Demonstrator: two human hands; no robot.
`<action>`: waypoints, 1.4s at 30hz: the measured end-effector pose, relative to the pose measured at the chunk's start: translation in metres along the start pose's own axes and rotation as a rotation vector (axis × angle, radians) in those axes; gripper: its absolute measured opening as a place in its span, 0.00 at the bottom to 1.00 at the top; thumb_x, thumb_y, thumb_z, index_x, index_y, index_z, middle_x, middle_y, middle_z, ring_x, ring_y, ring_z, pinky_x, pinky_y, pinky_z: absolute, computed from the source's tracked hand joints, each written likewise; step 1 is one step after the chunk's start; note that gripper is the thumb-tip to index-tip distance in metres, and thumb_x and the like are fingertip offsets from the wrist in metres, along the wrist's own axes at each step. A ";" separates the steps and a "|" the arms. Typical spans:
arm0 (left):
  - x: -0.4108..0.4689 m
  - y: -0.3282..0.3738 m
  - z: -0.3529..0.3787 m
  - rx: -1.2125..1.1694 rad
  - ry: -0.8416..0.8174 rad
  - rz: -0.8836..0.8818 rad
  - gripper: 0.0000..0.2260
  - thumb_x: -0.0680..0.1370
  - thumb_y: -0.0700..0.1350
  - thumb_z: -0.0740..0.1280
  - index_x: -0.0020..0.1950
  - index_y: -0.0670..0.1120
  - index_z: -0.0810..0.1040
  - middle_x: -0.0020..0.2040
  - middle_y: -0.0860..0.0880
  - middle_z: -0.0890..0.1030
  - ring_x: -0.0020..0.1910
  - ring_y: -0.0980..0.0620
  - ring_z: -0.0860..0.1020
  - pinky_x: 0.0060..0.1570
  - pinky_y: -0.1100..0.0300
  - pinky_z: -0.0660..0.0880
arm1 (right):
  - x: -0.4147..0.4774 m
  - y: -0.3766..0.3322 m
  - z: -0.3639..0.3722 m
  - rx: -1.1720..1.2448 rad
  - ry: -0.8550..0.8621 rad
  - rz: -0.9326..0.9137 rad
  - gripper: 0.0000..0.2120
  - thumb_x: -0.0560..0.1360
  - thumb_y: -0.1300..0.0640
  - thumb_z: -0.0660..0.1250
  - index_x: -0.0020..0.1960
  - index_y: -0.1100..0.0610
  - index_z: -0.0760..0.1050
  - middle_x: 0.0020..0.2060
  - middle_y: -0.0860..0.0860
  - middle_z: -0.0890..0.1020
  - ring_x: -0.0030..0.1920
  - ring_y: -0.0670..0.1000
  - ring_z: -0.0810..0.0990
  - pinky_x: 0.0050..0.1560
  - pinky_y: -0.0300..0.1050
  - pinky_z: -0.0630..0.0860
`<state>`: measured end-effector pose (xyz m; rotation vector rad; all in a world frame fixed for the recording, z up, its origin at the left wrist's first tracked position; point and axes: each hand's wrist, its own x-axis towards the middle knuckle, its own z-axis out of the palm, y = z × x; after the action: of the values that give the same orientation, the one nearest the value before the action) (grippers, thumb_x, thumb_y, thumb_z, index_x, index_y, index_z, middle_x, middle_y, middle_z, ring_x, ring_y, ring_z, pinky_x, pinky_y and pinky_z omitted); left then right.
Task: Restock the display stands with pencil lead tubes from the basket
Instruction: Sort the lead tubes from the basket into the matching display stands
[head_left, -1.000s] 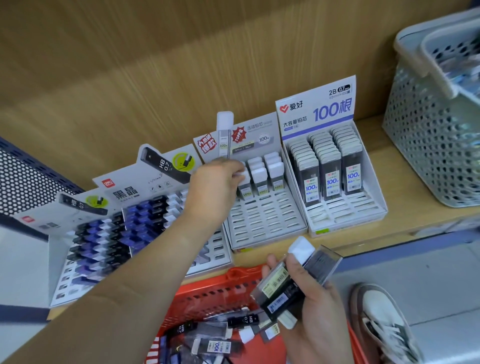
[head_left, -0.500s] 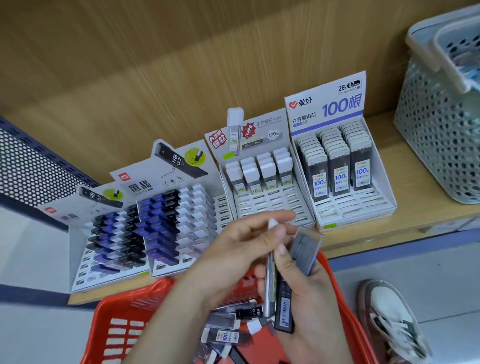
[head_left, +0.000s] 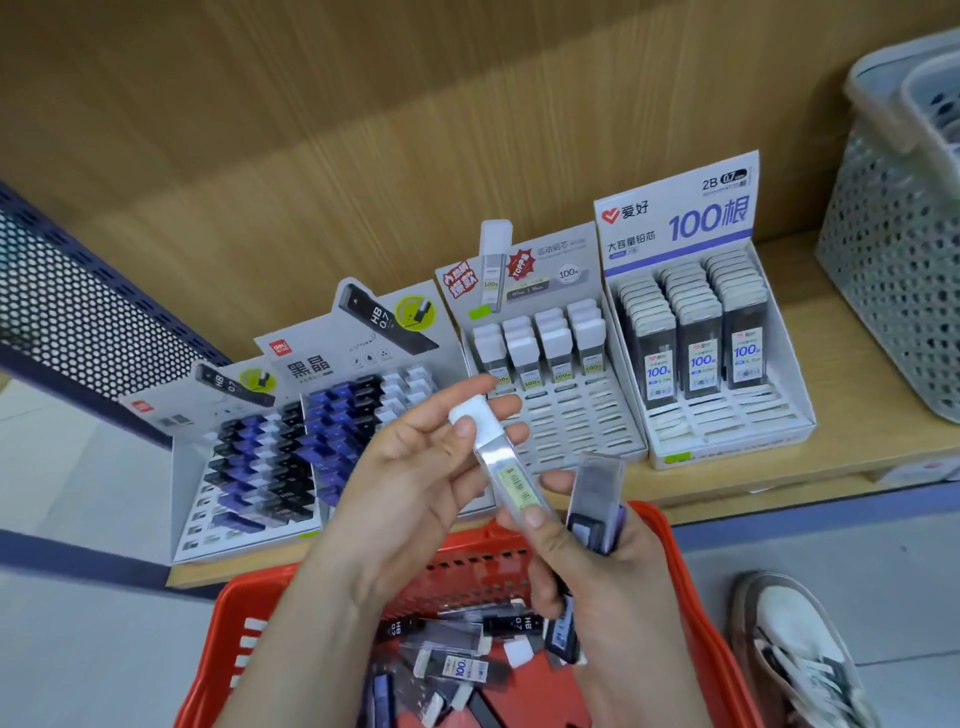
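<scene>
My left hand (head_left: 415, 467) pinches the white cap of a clear lead tube (head_left: 506, 467) with a yellow label, held over the red basket (head_left: 670, 540). My right hand (head_left: 597, 566) grips a bundle of dark lead tubes (head_left: 597, 499), and its thumb rests on the lower end of the clear tube. More tubes lie loose in the basket (head_left: 467, 660). Several display stands sit on the wooden shelf: two with blue and black tubes (head_left: 332, 426), a white-capped stand (head_left: 550, 364) with empty front slots, and a "100" stand (head_left: 701, 332).
A grey perforated basket (head_left: 893, 270) stands at the shelf's right end. A dark perforated metal panel (head_left: 78, 312) runs along the left. A white shoe (head_left: 795, 649) is on the floor at the lower right. The wooden back wall rises behind the stands.
My left hand came back from the white-capped stand to my right hand and took the white-capped clear tube from the bundle, lifting it upward. The view shifted right and down over the basket.
</scene>
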<state>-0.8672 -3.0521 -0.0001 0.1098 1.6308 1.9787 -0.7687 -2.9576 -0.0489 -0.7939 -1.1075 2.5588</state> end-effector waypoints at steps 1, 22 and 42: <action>-0.002 0.002 -0.005 -0.005 -0.026 0.004 0.15 0.75 0.38 0.67 0.62 0.41 0.77 0.57 0.39 0.81 0.57 0.42 0.80 0.53 0.54 0.79 | 0.000 0.000 -0.001 0.034 0.016 0.002 0.05 0.65 0.53 0.74 0.41 0.50 0.82 0.35 0.74 0.76 0.21 0.51 0.67 0.22 0.41 0.65; 0.023 0.035 -0.013 0.853 0.315 0.326 0.13 0.76 0.39 0.69 0.42 0.59 0.81 0.40 0.47 0.85 0.40 0.45 0.82 0.43 0.53 0.77 | 0.002 -0.002 -0.002 0.620 0.164 0.300 0.01 0.78 0.61 0.63 0.48 0.57 0.73 0.33 0.53 0.72 0.29 0.49 0.71 0.24 0.39 0.72; 0.095 0.011 -0.012 1.665 0.056 0.429 0.09 0.81 0.44 0.62 0.51 0.42 0.80 0.38 0.43 0.78 0.41 0.42 0.76 0.38 0.54 0.70 | 0.002 -0.013 -0.007 0.670 0.090 0.163 0.14 0.76 0.68 0.60 0.60 0.72 0.73 0.49 0.66 0.82 0.41 0.57 0.85 0.36 0.45 0.82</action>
<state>-0.9557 -3.0188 -0.0201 1.0416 2.9502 0.2825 -0.7666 -2.9436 -0.0441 -0.8185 -0.1199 2.7182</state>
